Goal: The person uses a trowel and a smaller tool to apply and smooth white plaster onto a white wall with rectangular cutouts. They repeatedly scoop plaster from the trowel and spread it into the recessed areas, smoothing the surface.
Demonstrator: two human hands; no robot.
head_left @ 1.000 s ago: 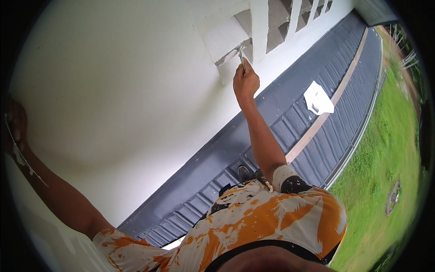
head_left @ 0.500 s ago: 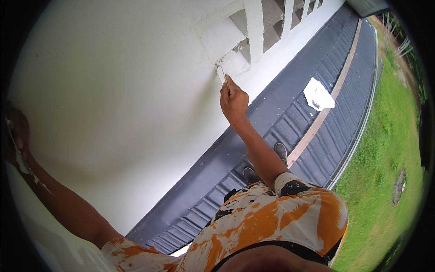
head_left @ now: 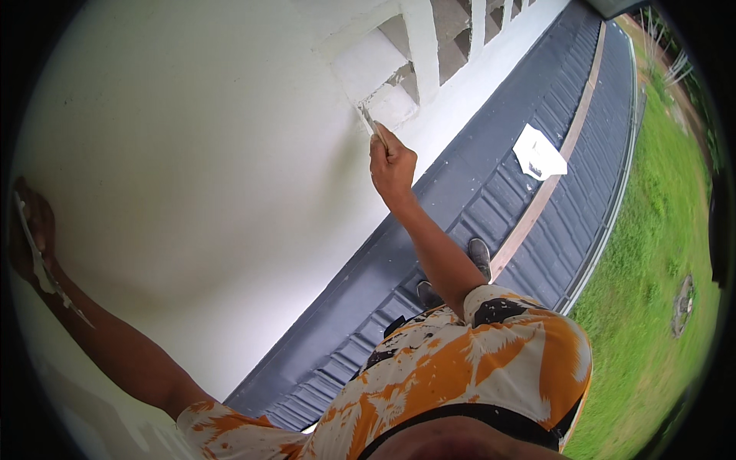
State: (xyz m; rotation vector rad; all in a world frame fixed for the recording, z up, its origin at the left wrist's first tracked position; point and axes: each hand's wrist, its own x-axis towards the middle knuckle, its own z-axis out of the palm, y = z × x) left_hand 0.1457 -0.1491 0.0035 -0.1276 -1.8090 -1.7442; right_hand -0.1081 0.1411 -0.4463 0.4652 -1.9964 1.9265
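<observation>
My right hand point(head_left: 393, 165) is closed round the handle of a slim putty knife point(head_left: 370, 120). Its blade tip meets the white wall at the lower left corner of a framed opening point(head_left: 376, 65), where the edge looks rough. Far out at the left rim, my left hand point(head_left: 34, 222) is closed on a thin flat plate point(head_left: 31, 236) seen nearly edge-on and smeared with white paste. White paste point(head_left: 69, 303) also streaks along near my left wrist. The plate's exact kind is hard to make out there.
I stand on a dark ribbed roof point(head_left: 491, 207) that slopes beside the white wall point(head_left: 192, 153). A wooden plank point(head_left: 548, 192) runs along it, with a white sheet-like piece point(head_left: 539, 153) lying against it. Beyond the roof's edge lies grass point(head_left: 644, 253) lower down.
The view has shifted slightly. The putty knife has turned so that more of its dark blade shows at the opening's corner. My left hand sits a little further into view.
</observation>
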